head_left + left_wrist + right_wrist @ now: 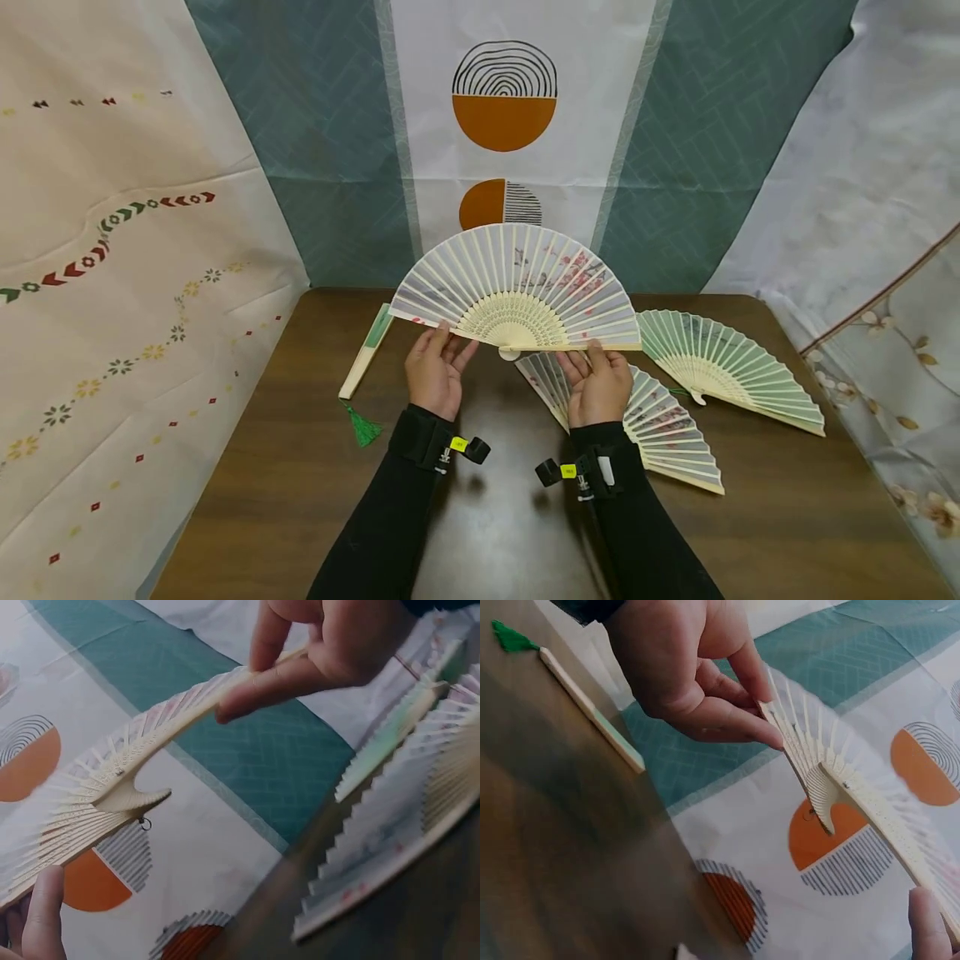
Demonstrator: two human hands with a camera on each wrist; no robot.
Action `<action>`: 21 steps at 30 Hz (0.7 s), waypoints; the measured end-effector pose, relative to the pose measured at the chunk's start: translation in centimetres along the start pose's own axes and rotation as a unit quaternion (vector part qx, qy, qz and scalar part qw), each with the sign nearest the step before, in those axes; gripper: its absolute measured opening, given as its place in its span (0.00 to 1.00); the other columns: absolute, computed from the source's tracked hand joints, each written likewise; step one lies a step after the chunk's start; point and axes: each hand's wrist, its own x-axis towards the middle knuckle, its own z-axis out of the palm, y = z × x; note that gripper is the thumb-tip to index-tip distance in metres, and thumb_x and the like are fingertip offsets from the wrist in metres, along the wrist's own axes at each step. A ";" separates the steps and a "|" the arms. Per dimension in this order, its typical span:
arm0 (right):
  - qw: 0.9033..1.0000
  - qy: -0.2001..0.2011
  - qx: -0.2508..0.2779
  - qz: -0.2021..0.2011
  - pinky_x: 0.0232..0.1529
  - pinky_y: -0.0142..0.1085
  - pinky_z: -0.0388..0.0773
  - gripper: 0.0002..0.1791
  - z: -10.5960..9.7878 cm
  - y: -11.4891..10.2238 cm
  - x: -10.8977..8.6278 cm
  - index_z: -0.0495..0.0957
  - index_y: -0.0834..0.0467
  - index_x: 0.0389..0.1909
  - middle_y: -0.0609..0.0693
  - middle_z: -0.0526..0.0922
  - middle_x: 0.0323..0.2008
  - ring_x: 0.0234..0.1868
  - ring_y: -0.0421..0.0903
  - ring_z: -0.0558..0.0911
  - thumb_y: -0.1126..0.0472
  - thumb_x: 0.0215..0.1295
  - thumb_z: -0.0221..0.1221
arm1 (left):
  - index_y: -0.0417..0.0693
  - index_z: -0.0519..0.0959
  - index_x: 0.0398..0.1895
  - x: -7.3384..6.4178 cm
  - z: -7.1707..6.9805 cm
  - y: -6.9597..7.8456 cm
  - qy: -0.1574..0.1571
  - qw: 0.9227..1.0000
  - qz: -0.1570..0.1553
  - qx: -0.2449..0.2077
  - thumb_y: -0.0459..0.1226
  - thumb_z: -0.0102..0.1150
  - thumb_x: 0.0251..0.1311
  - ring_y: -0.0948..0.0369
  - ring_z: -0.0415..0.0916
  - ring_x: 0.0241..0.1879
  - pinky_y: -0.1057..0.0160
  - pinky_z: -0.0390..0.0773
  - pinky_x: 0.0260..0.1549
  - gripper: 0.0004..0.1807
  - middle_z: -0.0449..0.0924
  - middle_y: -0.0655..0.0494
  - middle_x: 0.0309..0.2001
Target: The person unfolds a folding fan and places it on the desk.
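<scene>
Spread wide above the table is a white folding fan with pink blossoms and pale carved ribs. My left hand pinches its left end rib between thumb and fingers, as the right wrist view also shows. At the opposite end, my right hand grips the other outer rib, thumb on one side and fingers on the other. Between the hands, the fan's rounded pivot points down toward me; a small metal ring hangs there in the left wrist view. A second floral fan lies spread beneath my right hand, partly hidden by it.
A green fan lies spread at the table's right. Left of the hands rests a folded fan with a green tassel. The brown table meets a patterned cloth backdrop behind, with more cloth at both sides.
</scene>
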 end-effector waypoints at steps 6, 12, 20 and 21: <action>0.996 -0.053 -0.034 0.061 0.51 0.37 0.96 0.08 -2.7 -0.6 -2.5 0.73 0.63 0.62 0.49 0.91 0.44 0.43 0.42 0.97 0.66 0.91 0.53 | 0.46 0.82 0.47 -1.7 -4.0 1.5 0.004 0.997 -0.032 0.070 0.32 0.59 0.87 0.63 0.87 0.39 0.56 0.98 0.46 0.05 0.85 0.56 0.40; 0.971 -0.111 -0.122 0.172 0.54 0.42 0.96 0.08 -6.7 -1.1 -7.3 0.74 0.60 0.47 0.47 0.88 0.39 0.47 0.44 0.97 0.63 0.92 0.53 | 0.42 0.79 0.46 -4.6 -9.4 4.5 0.000 0.978 -0.096 0.183 0.32 0.57 0.88 0.63 0.93 0.42 0.59 0.97 0.46 0.05 0.88 0.59 0.41; 0.915 -0.155 -0.226 0.297 0.59 0.38 0.95 0.21 -11.6 -1.4 -10.7 0.65 0.67 0.75 0.50 0.91 0.51 0.51 0.41 0.96 0.60 0.94 0.52 | 0.33 0.78 0.58 -7.3 -13.2 7.5 -0.003 0.926 -0.196 0.323 0.35 0.58 0.87 0.63 0.94 0.39 0.60 0.97 0.39 0.12 0.91 0.57 0.42; 0.910 -0.158 -0.231 0.304 0.59 0.39 0.95 0.23 -12.0 -1.4 -10.8 0.63 0.68 0.76 0.51 0.92 0.51 0.51 0.42 0.96 0.59 0.93 0.52 | 0.32 0.78 0.58 -7.6 -13.5 7.7 -0.005 0.920 -0.208 0.332 0.36 0.58 0.87 0.63 0.94 0.39 0.61 0.97 0.39 0.12 0.90 0.56 0.42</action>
